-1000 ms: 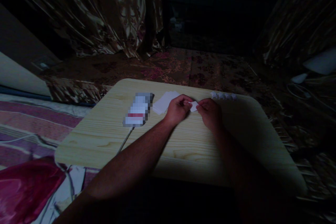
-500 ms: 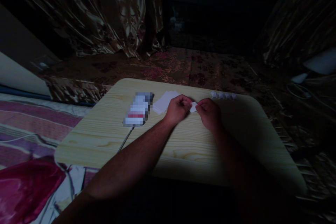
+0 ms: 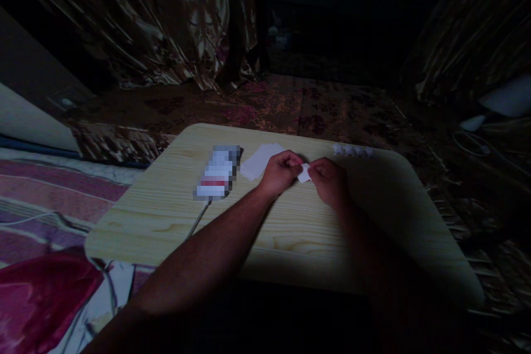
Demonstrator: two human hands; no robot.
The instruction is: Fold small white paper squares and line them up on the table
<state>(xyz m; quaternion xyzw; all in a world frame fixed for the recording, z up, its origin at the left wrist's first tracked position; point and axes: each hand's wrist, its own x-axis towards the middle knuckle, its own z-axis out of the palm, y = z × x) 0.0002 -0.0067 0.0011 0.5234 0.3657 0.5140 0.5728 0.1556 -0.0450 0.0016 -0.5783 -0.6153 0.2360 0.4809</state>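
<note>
A small folded piece of white paper (image 3: 304, 173) is pinched between my two hands above the wooden table. My left hand (image 3: 281, 172) grips its left edge with thumb and fingers. On the other side, my right hand (image 3: 329, 178) holds the paper's right edge between thumb and forefinger. Just beyond my left hand lies a stack of white paper sheets (image 3: 256, 161), partly covered by that hand. Several small white folded paper stars (image 3: 353, 151) stand in a row near the far edge, past my right hand.
A phone (image 3: 218, 171), its screen blurred, lies left on the table (image 3: 166, 215) with a cable (image 3: 199, 220) running toward my left forearm. A crimson bag (image 3: 45, 298) rests on the striped bedding at left. Patterned curtains (image 3: 199, 16) hang behind a cloth-covered ledge.
The piece of paper has turned slightly between my fingers and shows a more squared outline. My right hand has shifted a little to the left and down.
</note>
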